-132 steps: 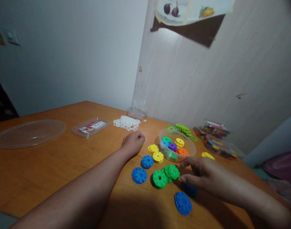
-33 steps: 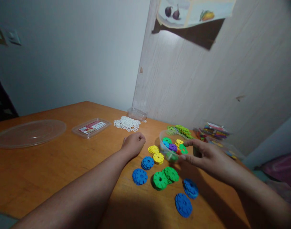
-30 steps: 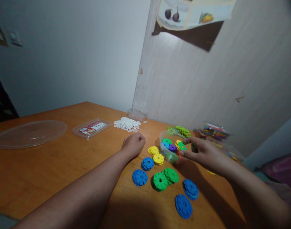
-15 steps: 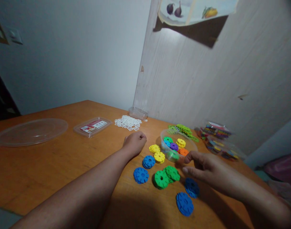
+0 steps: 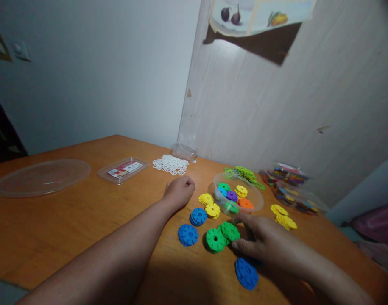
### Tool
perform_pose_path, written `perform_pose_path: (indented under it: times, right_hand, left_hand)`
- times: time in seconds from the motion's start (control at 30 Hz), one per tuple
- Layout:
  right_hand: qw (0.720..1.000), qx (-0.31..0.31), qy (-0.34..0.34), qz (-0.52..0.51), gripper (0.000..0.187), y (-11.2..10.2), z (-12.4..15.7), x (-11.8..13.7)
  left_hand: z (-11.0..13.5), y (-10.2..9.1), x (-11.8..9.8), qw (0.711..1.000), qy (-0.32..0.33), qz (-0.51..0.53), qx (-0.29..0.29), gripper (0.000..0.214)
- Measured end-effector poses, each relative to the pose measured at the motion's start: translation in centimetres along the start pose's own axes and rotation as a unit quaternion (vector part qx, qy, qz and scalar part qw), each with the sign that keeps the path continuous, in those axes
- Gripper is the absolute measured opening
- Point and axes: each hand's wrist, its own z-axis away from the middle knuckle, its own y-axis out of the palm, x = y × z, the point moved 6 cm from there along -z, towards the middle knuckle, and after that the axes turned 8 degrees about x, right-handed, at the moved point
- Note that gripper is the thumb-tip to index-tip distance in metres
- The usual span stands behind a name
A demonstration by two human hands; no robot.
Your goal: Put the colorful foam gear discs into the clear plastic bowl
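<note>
Flat, toothed plastic discs lie on a wooden table. My left hand rests on the table in a loose fist, holding nothing I can see, just left of two yellow discs. My right hand lies low over the table with fingers curled, its fingertips at the green discs. It covers a blue disc; whether it grips it is hidden. Another blue disc lies under its wrist. Two more blue discs sit to the left. A clear bowl behind holds several coloured discs.
Yellow discs lie right of the bowl. Light green pieces and clear tubs of mixed pieces sit at the back right. White lattice pieces, a small clear tub, a clear lid with a label and a large clear lid lie left.
My right hand came back from over the bowl and dropped down to the table beside the green discs, now covering a blue disc. My left hand stayed still.
</note>
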Motion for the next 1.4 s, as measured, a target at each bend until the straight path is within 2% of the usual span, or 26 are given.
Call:
perform_pose_path:
  times: [0.17, 0.33, 0.47, 0.57, 0.73, 0.83, 1.0, 1.1, 1.17, 1.27, 1.4]
  right_hand:
    - [1.0, 0.002, -0.017, -0.013, 0.032, -0.4, 0.7, -0.5]
    - [0.996, -0.084, -0.023, 0.006, 0.041, -4.1, 1.0, -1.7]
    - [0.992, -0.126, -0.005, 0.025, 0.047, -6.5, -0.6, -2.8]
    - [0.991, -0.129, 0.013, 0.037, 0.047, -6.9, -2.3, -3.5]
    - [0.991, -0.128, 0.008, 0.022, 0.051, -6.4, -2.5, -3.8]
    - [0.992, -0.123, -0.009, 0.009, 0.038, -5.8, -1.1, -3.4]
    - [0.998, -0.037, -0.034, -0.036, 0.026, -2.6, 0.6, -2.4]
    - [0.999, -0.001, -0.026, -0.047, 0.031, -0.8, 0.8, -1.8]
    - [0.999, 0.001, -0.021, -0.046, 0.039, -0.2, 0.6, -1.3]
    - [0.999, 0.002, -0.018, -0.04, 0.043, 0.2, 0.4, -0.7]
    - [1.0, 0.006, -0.006, -0.026, 0.038, 0.3, 0.1, -0.4]
  left_hand:
    - [0.2, -0.2, -0.2, 1.0, -0.001, 0.002, -0.001, 0.015]
    - [0.3, -0.2, -0.3, 1.0, -0.007, -0.003, 0.004, 0.015]
    - [0.2, -0.1, -0.2, 1.0, -0.007, -0.005, 0.004, 0.015]
    - [0.1, 0.0, -0.1, 1.0, 0.0, -0.002, 0.002, 0.016]
    - [0.0, 0.1, 0.0, 1.0, -0.002, 0.004, 0.002, 0.016]
    - [0.1, 0.0, -0.1, 1.0, -0.003, 0.002, 0.002, 0.015]
    - [0.2, -0.1, -0.2, 1.0, -0.002, -0.001, 0.002, 0.015]
    - [0.2, -0.1, -0.2, 1.0, 0.001, -0.001, -0.002, 0.015]
    - [0.2, 0.0, -0.2, 1.0, 0.003, -0.003, -0.001, 0.015]
    - [0.1, 0.0, -0.2, 1.0, 0.0, -0.001, 0.006, 0.015]
    - [0.1, -0.1, -0.1, 1.0, -0.003, 0.003, 0.004, 0.015]
